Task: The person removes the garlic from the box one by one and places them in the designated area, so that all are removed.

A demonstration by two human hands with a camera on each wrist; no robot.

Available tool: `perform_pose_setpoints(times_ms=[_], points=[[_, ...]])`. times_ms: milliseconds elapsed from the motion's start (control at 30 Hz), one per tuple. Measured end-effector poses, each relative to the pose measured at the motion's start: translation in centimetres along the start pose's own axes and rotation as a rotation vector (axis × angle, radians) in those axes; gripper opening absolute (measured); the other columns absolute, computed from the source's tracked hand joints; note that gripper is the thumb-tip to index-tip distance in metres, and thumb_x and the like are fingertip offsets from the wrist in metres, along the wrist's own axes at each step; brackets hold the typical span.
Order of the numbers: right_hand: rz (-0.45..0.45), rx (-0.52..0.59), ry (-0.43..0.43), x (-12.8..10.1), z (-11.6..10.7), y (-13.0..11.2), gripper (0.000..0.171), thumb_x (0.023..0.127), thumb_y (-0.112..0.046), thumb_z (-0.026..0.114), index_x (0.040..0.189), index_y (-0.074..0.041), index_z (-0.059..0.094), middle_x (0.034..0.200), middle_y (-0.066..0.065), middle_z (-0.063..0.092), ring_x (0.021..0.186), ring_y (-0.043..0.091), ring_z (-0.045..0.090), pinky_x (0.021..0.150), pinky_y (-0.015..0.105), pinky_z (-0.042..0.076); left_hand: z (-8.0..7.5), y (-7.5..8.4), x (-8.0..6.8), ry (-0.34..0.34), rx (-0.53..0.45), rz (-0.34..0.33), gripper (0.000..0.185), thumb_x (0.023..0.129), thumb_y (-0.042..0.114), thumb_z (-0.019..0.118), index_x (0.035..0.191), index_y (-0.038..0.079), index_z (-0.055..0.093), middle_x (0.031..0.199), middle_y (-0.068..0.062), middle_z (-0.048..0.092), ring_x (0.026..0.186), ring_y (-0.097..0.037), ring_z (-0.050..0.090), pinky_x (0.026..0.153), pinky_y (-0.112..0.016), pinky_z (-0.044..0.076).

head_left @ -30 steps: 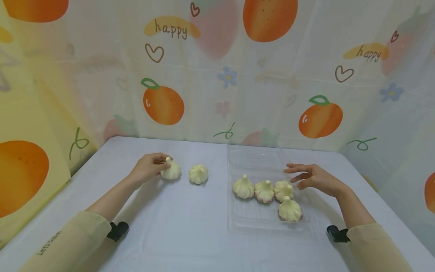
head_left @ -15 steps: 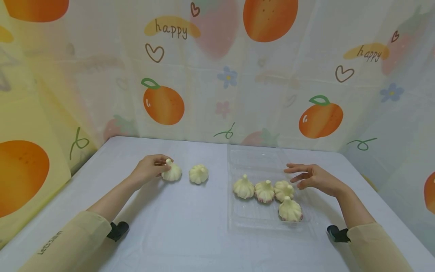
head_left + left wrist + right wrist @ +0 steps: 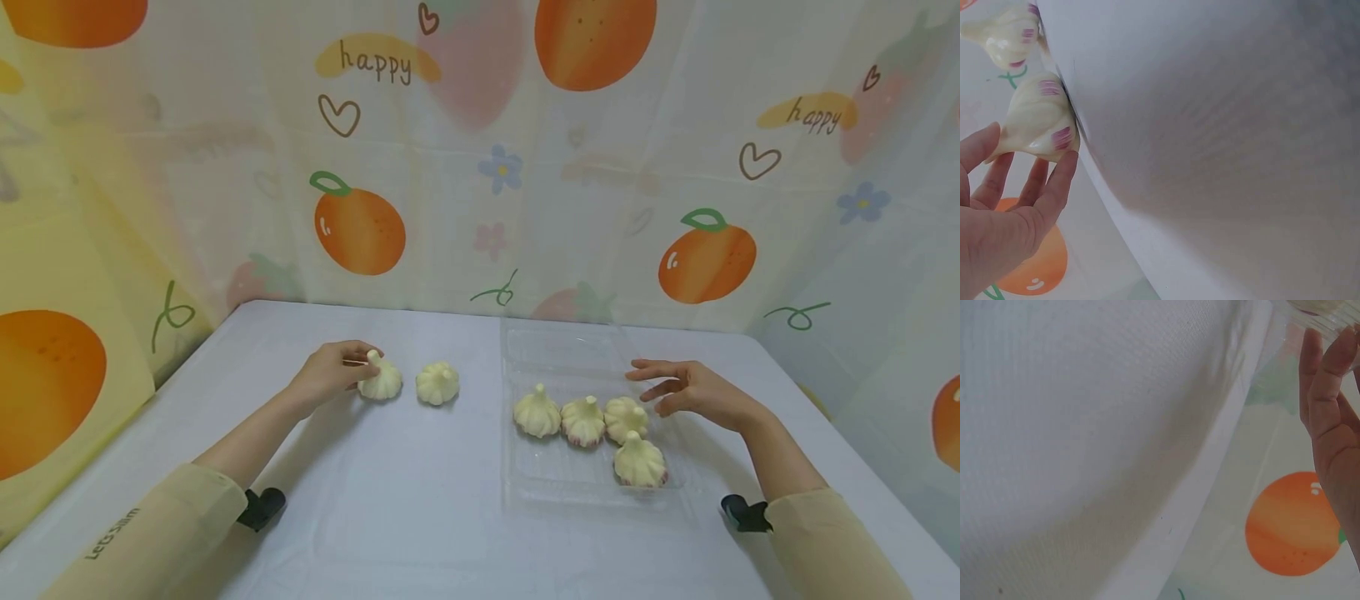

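My left hand [image 3: 336,373] pinches a pale garlic bulb [image 3: 382,381] at the left of the table, the thumb by its stem. In the left wrist view the thumb and fingertips lie around this garlic bulb [image 3: 1041,119], which has purple marks and sits at the table surface. A second garlic bulb [image 3: 437,383] stands just to its right, apart from the hand. My right hand [image 3: 701,393] hovers with loosely bent fingers over the right side of a clear plastic box [image 3: 555,483]; whether its fingertips touch the box, I cannot tell. Several garlic bulbs [image 3: 583,422] sit in the box.
A white cloth covers the table [image 3: 405,500]. The box's clear lid [image 3: 562,342] appears folded back toward the rear. Behind the table hangs a curtain [image 3: 450,192] printed with fruit. Dark wrist straps [image 3: 261,508] show at both sleeves.
My left hand and its garlic bulb have shifted very slightly right and down. The right hand and the bulbs in the box stay where they were.
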State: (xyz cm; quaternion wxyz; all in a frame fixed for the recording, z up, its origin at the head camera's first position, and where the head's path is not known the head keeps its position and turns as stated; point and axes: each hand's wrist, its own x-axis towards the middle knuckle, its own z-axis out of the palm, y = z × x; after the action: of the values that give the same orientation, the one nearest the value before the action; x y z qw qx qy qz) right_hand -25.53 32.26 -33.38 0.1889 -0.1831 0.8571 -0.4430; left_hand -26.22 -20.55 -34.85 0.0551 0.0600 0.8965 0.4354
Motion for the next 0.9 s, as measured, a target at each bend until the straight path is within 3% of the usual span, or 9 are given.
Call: perform_pose_setpoints(times_ms=[233, 533, 900], points=[[-0.012, 0.002, -0.006, 0.1, 0.0, 0.16, 0.054, 0.083, -0.005, 0.059, 0.135, -0.001, 0.046, 0.154, 0.02, 0.019, 0.116, 0.033, 0.057, 0.084, 0.027, 0.053, -0.04, 0.08, -0.09, 0.013, 0.001, 0.008, 0.037, 0.088, 0.022, 0.061, 0.122, 0.006, 0.058, 0.129, -0.021, 0.055, 0.119, -0.033, 0.054, 0.083, -0.03, 0.054], [-0.019, -0.001, -0.01, 0.13, -0.01, 0.09, 0.053, 0.084, -0.004, 0.058, 0.135, 0.0, 0.045, 0.154, 0.022, 0.019, 0.113, 0.025, 0.06, 0.084, 0.027, 0.053, -0.18, 0.24, -0.23, 0.044, 0.002, 0.04, 0.041, 0.089, 0.021, 0.061, 0.126, 0.005, 0.055, 0.129, -0.022, 0.056, 0.119, -0.035, 0.055, 0.083, -0.033, 0.055], [-0.011, 0.0, -0.007, 0.03, -0.01, 0.09, 0.053, 0.084, -0.005, 0.058, 0.135, 0.0, 0.045, 0.154, 0.021, 0.019, 0.115, 0.03, 0.059, 0.085, 0.026, 0.052, -0.31, 0.4, -0.2, 0.073, 0.015, 0.049, 0.042, 0.089, 0.02, 0.059, 0.127, 0.003, 0.052, 0.13, -0.02, 0.056, 0.119, -0.035, 0.055, 0.085, -0.036, 0.055]])
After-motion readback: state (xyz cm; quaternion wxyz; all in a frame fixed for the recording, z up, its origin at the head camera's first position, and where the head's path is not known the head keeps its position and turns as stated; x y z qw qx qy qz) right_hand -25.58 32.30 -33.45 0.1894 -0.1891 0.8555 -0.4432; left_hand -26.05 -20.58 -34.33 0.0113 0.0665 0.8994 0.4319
